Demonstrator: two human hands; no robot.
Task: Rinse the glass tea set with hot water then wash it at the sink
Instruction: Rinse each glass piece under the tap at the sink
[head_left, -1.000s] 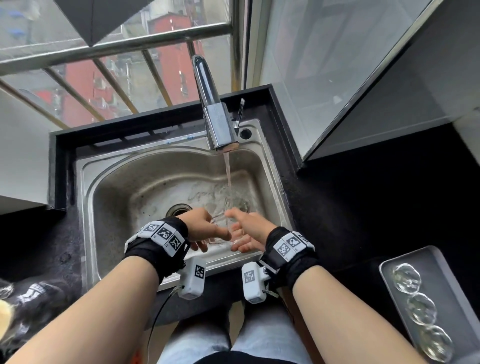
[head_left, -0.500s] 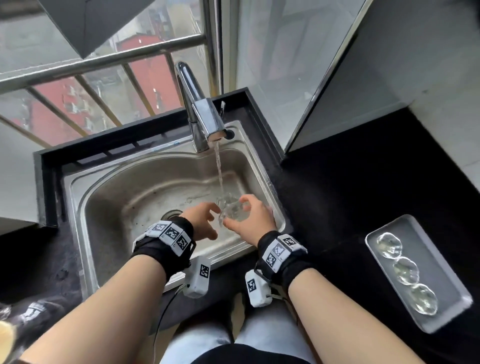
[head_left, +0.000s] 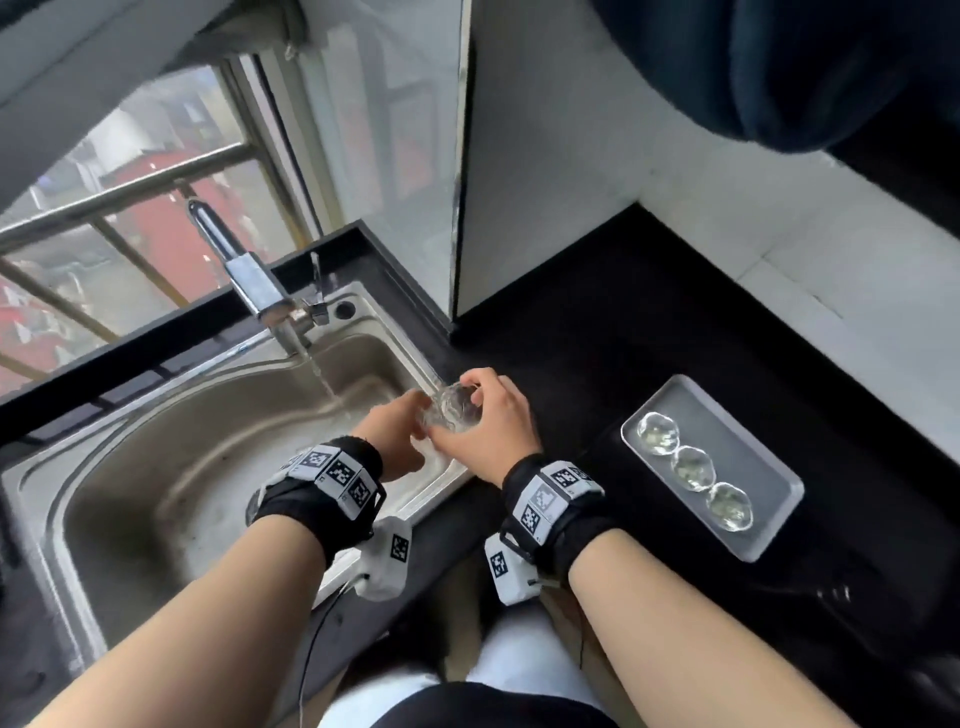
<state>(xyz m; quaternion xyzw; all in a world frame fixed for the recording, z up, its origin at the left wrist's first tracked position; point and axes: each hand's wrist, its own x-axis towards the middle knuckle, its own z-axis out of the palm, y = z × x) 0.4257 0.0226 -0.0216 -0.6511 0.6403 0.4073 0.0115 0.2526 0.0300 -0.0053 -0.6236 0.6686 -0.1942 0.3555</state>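
Both hands hold one small clear glass cup (head_left: 451, 406) over the right end of the steel sink (head_left: 156, 447). My left hand (head_left: 392, 431) grips it from the left and my right hand (head_left: 488, 426) wraps it from the right and above. The cup sits just right of the water stream falling from the chrome faucet (head_left: 249, 280). On the black counter to the right, a grey metal tray (head_left: 763, 499) carries three clear glass cups (head_left: 693, 467) in a row.
The black counter (head_left: 597, 353) runs right of the sink to a white tiled wall. A window with metal bars is behind the faucet. A dark object hangs at the top right. My legs are below the counter edge.
The hands have carried the cup from under the stream toward the sink's right edge. My view has swung right, so the tray sits closer to the middle.
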